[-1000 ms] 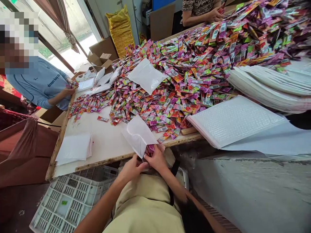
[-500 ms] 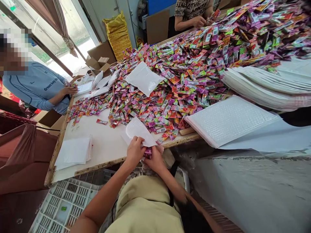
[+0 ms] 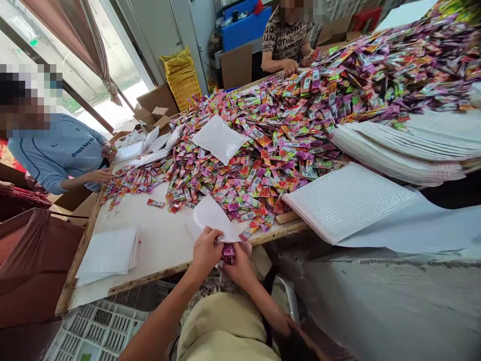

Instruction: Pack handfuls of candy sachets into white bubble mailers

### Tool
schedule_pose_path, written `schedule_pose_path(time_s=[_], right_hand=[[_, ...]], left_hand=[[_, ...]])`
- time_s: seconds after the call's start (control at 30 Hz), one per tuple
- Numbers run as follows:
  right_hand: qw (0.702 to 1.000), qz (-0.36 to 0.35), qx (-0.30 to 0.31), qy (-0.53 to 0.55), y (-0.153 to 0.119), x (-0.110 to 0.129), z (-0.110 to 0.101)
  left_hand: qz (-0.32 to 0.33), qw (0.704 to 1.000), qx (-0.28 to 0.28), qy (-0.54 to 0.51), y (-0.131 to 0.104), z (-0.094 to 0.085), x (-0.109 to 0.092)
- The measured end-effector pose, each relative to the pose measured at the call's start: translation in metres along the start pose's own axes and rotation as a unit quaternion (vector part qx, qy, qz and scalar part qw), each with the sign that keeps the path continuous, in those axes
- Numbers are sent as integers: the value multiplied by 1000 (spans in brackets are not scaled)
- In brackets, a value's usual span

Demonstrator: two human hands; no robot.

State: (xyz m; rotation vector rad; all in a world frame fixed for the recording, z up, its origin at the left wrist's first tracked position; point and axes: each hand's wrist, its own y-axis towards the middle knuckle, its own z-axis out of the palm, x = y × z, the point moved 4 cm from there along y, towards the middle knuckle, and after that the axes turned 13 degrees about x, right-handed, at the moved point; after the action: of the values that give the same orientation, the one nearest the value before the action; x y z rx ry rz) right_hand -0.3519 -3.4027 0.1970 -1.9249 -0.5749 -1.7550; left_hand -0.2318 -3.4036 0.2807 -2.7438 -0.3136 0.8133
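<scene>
My left hand (image 3: pixel 207 249) pinches the edge of a white bubble mailer (image 3: pixel 214 216) at the table's front edge. The mailer's opening faces me. My right hand (image 3: pixel 239 263) is closed at the same opening, around a bunch of purple candy sachets (image 3: pixel 228 252) partly inside it. My fingers hide much of the sachets. Just beyond the mailer spreads a large heap of colourful sachets (image 3: pixel 259 165). Another white mailer (image 3: pixel 220 139) lies on top of that heap.
Stacked mailers lie on the right (image 3: pixel 353 200), with a larger fanned stack (image 3: pixel 398 150) behind. A smaller mailer stack (image 3: pixel 107 253) lies at the table's left. Co-workers sit at left (image 3: pixel 71 155) and far side (image 3: pixel 285 40). A white plastic crate (image 3: pixel 101 331) stands below.
The view has tilted up slightly. My hands keep hold of the mailer and sachets, with more purple showing between them. The left co-worker's hands have moved apart, one now at the loose sachets.
</scene>
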Motion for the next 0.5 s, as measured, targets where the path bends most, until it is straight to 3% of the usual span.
schedule_pose_path(time_s=[0.3, 0.5], right_hand=[[998, 43, 3, 43, -4, -3, -4], [996, 2, 0, 91, -4, -1, -2]], left_hand=[[-19, 998, -20, 59, -4, 29, 6], [18, 1000, -7, 7, -3, 15, 0]])
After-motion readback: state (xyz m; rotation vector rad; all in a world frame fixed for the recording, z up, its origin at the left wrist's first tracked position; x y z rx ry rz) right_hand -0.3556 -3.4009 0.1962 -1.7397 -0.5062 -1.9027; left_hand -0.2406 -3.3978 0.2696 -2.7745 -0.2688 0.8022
